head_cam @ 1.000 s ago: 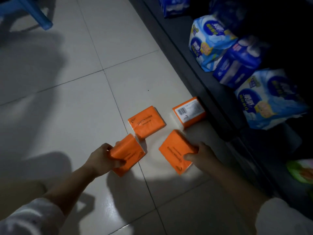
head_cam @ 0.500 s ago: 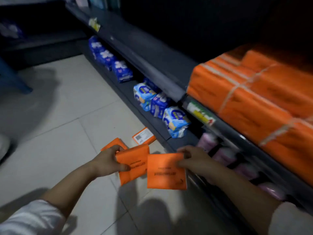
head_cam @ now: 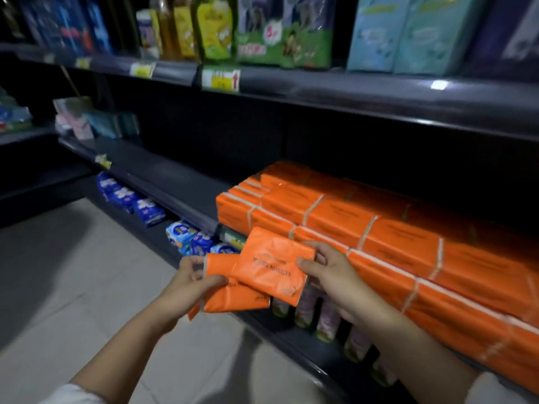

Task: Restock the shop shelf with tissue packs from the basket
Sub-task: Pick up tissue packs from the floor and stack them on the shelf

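- A dark metal shop shelf unit [head_cam: 320,91] fills the view, several tiers high. The goods sit face-out so shoppers can read them.
- On the middle shelf board [head_cam: 163,182], a long block of orange tissue bundles [head_cam: 379,228] lies strapped with pale bands into rows. The board to the left of it is bare, which looks like the room left for restocking.
- The top tier carries green refill pouches [head_cam: 284,33] and pale blue cartons [head_cam: 408,33], with yellow price tags [head_cam: 220,80] clipped along its edge.
- The bottom tier holds blue-and-white wrapped packs [head_cam: 180,233] near the pale tiled floor [head_cam: 73,272].
- The right hand [head_cam: 329,272] pinches one loose orange tissue pack [head_cam: 272,265] at its right edge, thumb on top. It holds the pack just in front of the bundles, probably to slide it in beside them.
- The left hand [head_cam: 186,282] is closed on a second orange pack [head_cam: 233,298], tucked partly under the first and likely waiting its turn.
- No basket is in view.
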Tool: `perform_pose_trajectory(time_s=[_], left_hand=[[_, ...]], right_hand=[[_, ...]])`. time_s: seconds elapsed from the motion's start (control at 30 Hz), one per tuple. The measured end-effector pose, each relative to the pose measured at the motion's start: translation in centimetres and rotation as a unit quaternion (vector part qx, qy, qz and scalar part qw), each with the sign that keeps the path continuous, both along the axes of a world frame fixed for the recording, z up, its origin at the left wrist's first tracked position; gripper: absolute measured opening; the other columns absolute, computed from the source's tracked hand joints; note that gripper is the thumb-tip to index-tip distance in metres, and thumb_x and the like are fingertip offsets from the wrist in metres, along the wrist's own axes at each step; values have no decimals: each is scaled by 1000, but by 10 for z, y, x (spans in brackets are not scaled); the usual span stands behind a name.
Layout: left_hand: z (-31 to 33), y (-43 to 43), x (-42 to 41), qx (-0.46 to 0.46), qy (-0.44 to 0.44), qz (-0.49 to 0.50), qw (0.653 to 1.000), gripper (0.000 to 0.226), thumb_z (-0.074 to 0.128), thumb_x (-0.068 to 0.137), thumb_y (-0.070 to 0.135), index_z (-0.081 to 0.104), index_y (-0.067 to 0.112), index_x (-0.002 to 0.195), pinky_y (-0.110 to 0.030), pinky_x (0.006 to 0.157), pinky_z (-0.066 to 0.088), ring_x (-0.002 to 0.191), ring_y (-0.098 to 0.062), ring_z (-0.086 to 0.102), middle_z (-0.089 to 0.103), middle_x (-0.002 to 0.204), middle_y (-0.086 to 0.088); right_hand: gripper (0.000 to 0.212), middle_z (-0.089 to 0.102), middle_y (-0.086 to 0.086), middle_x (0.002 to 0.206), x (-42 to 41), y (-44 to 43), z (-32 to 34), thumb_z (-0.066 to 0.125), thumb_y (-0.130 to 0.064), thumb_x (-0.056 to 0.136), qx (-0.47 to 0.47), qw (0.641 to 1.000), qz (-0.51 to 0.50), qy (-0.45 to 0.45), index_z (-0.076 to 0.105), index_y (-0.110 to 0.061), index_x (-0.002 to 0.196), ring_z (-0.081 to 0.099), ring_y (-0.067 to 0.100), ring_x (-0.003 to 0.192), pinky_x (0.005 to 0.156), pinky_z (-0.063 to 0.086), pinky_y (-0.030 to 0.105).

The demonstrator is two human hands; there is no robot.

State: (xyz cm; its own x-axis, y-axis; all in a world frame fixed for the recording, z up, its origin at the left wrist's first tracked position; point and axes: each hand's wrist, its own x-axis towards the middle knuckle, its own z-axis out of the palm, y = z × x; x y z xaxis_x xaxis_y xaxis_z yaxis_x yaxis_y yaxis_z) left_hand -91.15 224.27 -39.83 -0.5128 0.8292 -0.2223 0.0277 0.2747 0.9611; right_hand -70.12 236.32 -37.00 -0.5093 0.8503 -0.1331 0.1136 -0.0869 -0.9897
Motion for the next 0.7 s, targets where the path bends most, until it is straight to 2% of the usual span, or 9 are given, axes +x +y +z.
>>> perform_pose_trajectory(time_s=[0.07,0.17,0.23,0.3,0.4,0.47,0.5,0.6,0.7], left_hand=[[9,6,14,37,-24,12,999,54,76,69,19,44,15,113,-28,59,53,74,-14,68,67,98,-11],[21,18,30,102,-63,20,993,37,63,87,9,48,21,119,-34,61,54,78,-21,66,68,96,-6],[25,28,36,136,-75,26,987,35,55,91,8,51,25,121,-35,60,52,76,-23,65,70,92,-2],[26,39,39,161,-69,39,984,36,55,91,10,54,26,123,-32,54,54,75,-20,66,71,94,-1],[20,55,37,182,-67,60,979,36,57,91,12,59,28,122,-33,64,58,87,-16,69,72,105,-1],[17,68,34,196,-68,60,976,35,58,90,15,60,27,123,-35,76,56,97,-17,68,70,111,-3],[17,74,33,204,-68,60,975,35,61,89,18,60,26,123,-38,82,54,102,-19,66,69,113,-3],[19,93,28,223,-98,97,965,44,72,79,29,59,26,121,-47,88,53,104,-22,66,67,116,-4],[17,107,25,226,-127,150,954,34,69,82,26,53,20,112,-42,77,57,96,-21,67,66,109,-6]], right_hand=[[31,63,9,113,10,5,10,58,-1,88,-2,999,-30,42,56,-13,116,62,22,100,87,51,34],[30,61,6,115,19,17,18,62,-10,88,5,993,-88,76,57,-18,116,63,18,96,83,52,32],[30,60,9,120,20,28,20,65,-16,86,24,988,-129,77,60,-22,115,63,23,101,81,51,33],[22,62,9,117,19,41,28,67,-17,85,44,983,-159,84,62,-27,104,64,24,99,83,54,36],[20,66,2,109,13,64,48,74,-31,74,84,973,-201,80,64,-33,92,67,22,95,86,54,45],[30,68,-2,103,9,87,56,73,-48,61,111,963,-234,71,65,-35,88,65,22,99,89,52,46],[28,70,-3,96,7,98,58,72,-50,60,119,960,-247,62,65,-36,84,65,21,99,91,51,47],[13,67,-3,90,0,124,62,73,-37,73,122,954,-271,36,60,-34,73,65,23,93,89,52,47],[17,65,1,94,-7,145,59,72,-33,78,115,957,-267,4,55,-31,74,65,25,92,88,53,46]])
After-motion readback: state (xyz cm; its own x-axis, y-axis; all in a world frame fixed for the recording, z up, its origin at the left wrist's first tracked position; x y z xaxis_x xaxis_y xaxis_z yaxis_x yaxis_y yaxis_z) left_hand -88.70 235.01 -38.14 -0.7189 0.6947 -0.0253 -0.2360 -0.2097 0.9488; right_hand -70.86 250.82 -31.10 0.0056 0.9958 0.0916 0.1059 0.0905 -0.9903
